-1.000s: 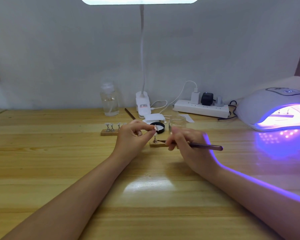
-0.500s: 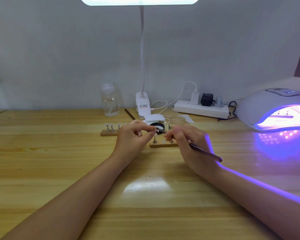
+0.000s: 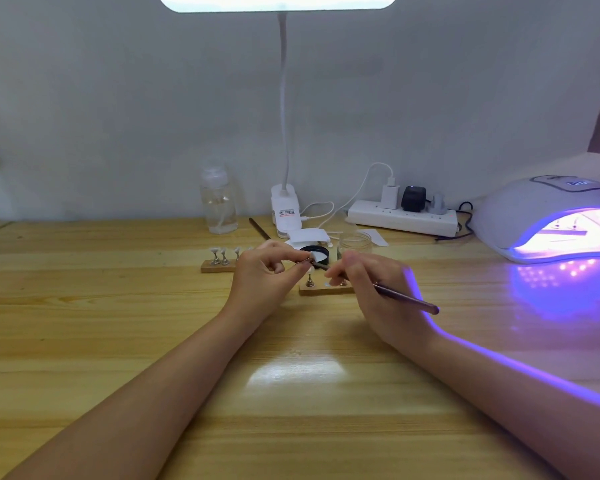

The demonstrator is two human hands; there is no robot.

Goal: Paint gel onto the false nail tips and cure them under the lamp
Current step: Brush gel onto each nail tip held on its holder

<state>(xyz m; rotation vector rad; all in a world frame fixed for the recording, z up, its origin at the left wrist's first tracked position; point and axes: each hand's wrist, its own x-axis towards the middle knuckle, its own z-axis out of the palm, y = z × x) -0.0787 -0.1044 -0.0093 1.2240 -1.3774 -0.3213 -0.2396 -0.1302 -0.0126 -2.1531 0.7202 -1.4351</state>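
The painting step looks to be in hand: the left hand [image 3: 262, 271] pinches a small nail tip [image 3: 311, 257] on its stand, raised above the wooden holder [image 3: 323, 289], while the right hand [image 3: 371, 289] grips the brush [image 3: 400, 297], bristles at the tip. Next comes a steady stroke, then the lit curing lamp [image 3: 548, 220] far right. The wooden desk [image 3: 118, 323] meets a plain pale wall [image 3: 118, 98].
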